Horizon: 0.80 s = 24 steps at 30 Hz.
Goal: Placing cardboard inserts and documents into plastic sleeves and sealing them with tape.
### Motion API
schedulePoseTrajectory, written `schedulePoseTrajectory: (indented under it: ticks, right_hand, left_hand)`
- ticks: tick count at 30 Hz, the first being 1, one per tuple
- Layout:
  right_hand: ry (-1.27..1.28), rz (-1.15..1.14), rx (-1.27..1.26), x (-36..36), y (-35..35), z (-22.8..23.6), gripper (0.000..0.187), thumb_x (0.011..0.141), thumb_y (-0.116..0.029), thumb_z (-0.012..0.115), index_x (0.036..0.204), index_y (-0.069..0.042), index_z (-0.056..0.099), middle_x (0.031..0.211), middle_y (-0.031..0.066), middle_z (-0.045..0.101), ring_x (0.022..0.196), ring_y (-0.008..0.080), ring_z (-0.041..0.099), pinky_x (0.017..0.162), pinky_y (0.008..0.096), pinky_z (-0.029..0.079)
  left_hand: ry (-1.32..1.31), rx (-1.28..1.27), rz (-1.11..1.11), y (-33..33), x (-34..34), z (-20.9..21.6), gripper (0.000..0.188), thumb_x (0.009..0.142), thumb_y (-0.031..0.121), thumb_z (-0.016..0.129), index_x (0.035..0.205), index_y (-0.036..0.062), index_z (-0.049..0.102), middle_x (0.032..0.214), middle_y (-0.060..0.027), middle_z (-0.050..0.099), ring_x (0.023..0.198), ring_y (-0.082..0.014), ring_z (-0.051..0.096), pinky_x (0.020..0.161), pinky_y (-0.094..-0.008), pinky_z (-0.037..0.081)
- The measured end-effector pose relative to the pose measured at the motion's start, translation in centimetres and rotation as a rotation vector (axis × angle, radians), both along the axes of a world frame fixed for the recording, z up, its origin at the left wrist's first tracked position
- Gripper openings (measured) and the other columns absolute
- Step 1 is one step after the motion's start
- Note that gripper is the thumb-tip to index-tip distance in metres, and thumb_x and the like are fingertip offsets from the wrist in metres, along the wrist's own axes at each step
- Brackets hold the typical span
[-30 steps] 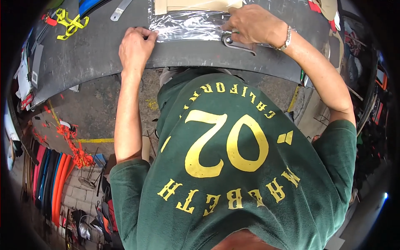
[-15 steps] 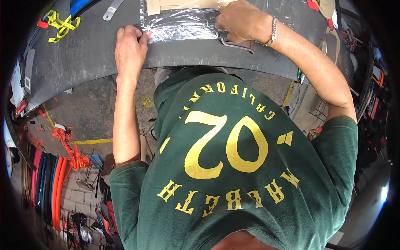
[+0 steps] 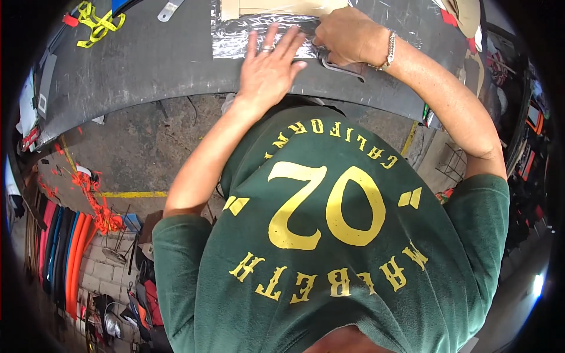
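Clear plastic film (image 3: 226, 44) lies crinkled on the dark work table, with tan flat card-like pieces (image 3: 271, 8) at its far side. My left hand (image 3: 268, 70), a ring on one finger, rests open on the film with its fingers spread. At the film's right part is my right hand (image 3: 353, 38), a chain bracelet at its wrist. Its fingers are curled and closed; their tips and whatever they hold are hidden. A dark, curved strip-like tool (image 3: 344, 70) sticks out from beneath the right hand toward the table's near edge.
A yellow tape measure (image 3: 94, 25) lies coiled at the far left of the table (image 3: 159, 65), with a metal ruler-like strip (image 3: 169, 10) beside it. Tan and red scraps (image 3: 459, 15) sit at the far right. Coloured rolls (image 3: 73, 253) stand on the floor at left.
My left hand has moved right, from the film's left corner onto its middle, and its fingers have spread flat. My right hand stays at about the same place. The view has shifted slightly.
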State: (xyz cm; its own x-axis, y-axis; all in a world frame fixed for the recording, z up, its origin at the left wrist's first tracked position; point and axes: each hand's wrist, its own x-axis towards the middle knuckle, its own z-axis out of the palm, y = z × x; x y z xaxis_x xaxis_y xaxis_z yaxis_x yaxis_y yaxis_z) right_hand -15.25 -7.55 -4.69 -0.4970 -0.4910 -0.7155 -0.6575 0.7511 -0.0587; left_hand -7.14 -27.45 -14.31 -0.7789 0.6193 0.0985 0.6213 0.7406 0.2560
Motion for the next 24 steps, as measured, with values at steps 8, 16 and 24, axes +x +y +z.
schedulePoseTrajectory:
  ticks: [8,16,24]
  right_hand:
    - [0.542,0.136,-0.389,2.9,0.7,2.8,0.018,0.075,-0.019,0.071,0.085,-0.006,0.080,0.087,0.0169,0.076,0.089,0.0329,0.075,0.079,0.0437,0.059]
    - [0.049,-0.073,0.003,0.1,-0.9,0.6,0.016,0.077,-0.017,0.071,0.084,-0.005,0.079,0.087,0.0184,0.076,0.089,0.0345,0.075,0.079,0.0444,0.059]
    - [0.386,0.069,-0.751,2.7,6.5,2.4,0.051,0.080,-0.016,0.071,0.131,-0.013,0.063,0.123,0.0180,0.066,0.106,0.0391,0.068,0.091,0.0474,0.055]
  left_hand:
    - [-0.098,-0.095,0.203,-6.6,1.3,0.4,0.059,0.106,0.050,0.044,0.157,0.0199,0.043,0.167,-0.0070,0.032,0.157,-0.0360,0.020,0.124,-0.0604,0.018]
    - [-0.282,0.160,-0.075,0.5,0.1,1.1,0.058,0.106,0.031,0.049,0.151,-0.0044,0.042,0.164,-0.0179,0.033,0.154,-0.0345,0.026,0.126,-0.0494,0.022]
    - [-0.156,0.111,-0.032,0.7,1.3,-0.8,0.066,0.106,0.040,0.050,0.156,0.0000,0.037,0.165,-0.0165,0.032,0.155,-0.0331,0.025,0.126,-0.0497,0.020]
